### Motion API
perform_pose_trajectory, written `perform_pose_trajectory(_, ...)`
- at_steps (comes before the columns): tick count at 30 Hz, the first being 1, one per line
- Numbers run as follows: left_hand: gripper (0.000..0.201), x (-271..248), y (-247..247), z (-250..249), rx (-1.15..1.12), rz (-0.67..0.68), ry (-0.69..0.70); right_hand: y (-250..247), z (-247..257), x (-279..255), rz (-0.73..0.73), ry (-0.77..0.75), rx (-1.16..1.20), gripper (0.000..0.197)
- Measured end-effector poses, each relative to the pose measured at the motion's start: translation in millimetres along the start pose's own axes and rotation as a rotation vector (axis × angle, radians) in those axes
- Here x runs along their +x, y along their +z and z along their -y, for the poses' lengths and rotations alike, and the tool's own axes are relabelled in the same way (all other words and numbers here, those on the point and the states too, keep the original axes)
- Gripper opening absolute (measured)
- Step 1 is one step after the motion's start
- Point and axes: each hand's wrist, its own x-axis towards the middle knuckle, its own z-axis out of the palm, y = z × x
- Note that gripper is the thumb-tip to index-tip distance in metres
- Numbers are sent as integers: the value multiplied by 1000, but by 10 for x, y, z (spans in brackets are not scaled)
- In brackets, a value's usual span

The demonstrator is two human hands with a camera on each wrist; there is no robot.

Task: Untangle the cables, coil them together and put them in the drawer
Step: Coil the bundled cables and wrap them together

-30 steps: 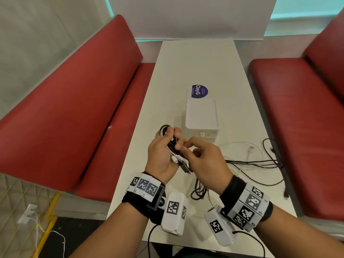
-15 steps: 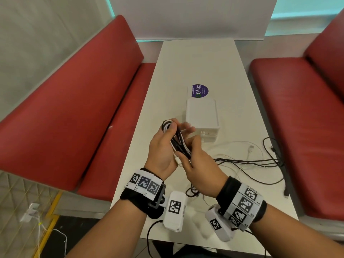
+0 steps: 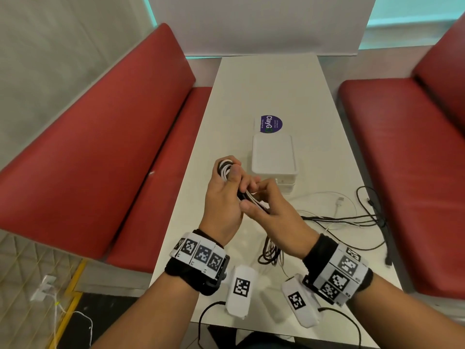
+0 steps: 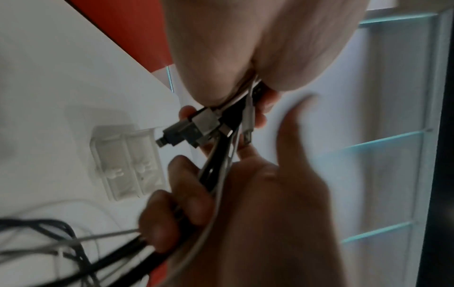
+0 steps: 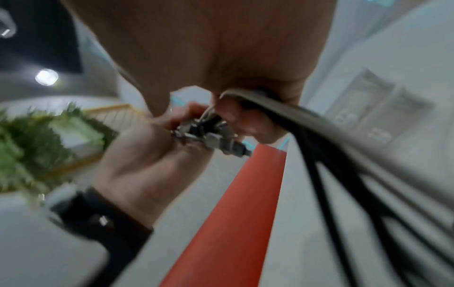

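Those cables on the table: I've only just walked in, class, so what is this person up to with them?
A person is coiling black and white cables into one bundle. The left hand grips the coil, while the right hand grips the strands running into it. Loose cable ends lie spread across the white table. The small white drawer unit stands just beyond the hands, shut. Nothing is stowed yet.

since a second ago your left hand (image 3: pixel 221 197) carried the coiled cables (image 3: pixel 224 167) up and nearer the white drawer box (image 3: pixel 273 157), thumb now pressed over the loops. your right hand (image 3: pixel 274 217) slid from pinching the plug ends below the coil to wrapping the loose strands against it, closer to the box. the trailing cables (image 3: pixel 334 218) on the table (image 3: pixel 251 84) right of the box drew straighter.
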Motion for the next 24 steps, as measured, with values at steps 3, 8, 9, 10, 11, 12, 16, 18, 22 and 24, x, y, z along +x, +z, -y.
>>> perform_pose_trajectory(3, 11, -11, 22, -77, -112, 31, -64, 66, -47, 13, -84, -74, -273, 38)
perform_pose_trajectory(8, 17, 46, -28, -130, -129, -3, -58, -20, -98, 71, -183, 19, -117, 62)
perform_pose_trajectory(9, 19, 66, -53, -122, -91, -9, -51, -69, -82, 75, -106, 40, -111, 54)
perform_pose_trajectory(10, 21, 82, -78, -119, -55, -14, -48, -101, -59, 72, -16, 58, -118, 44)
perform_pose_trajectory(11, 22, 99, -101, -119, -35, -19, -54, -118, -63, 69, 66, 80, -106, 38)
perform_pose_trajectory(12, 21, 118, -116, -129, -33, -20, -66, -128, -96, 59, 130, 104, -62, 40)
perform_pose_trajectory(16, 19, 207, -155, -242, 76, 27, -17, -56, -345, -41, 215, 225, 143, 39)
perform_pose_trajectory(18, 23, 262, -202, -317, 178, 27, 58, -18, -424, -114, 180, 279, 100, 33)
perform_pose_trajectory(22, 19, 364, -322, -327, 531, 38, 187, 4, -369, -187, 153, 190, -273, 32)
perform_pose_trajectory(24, 15, 397, -370, -276, 803, 97, 244, 30, -241, -217, 266, 120, -575, 27)
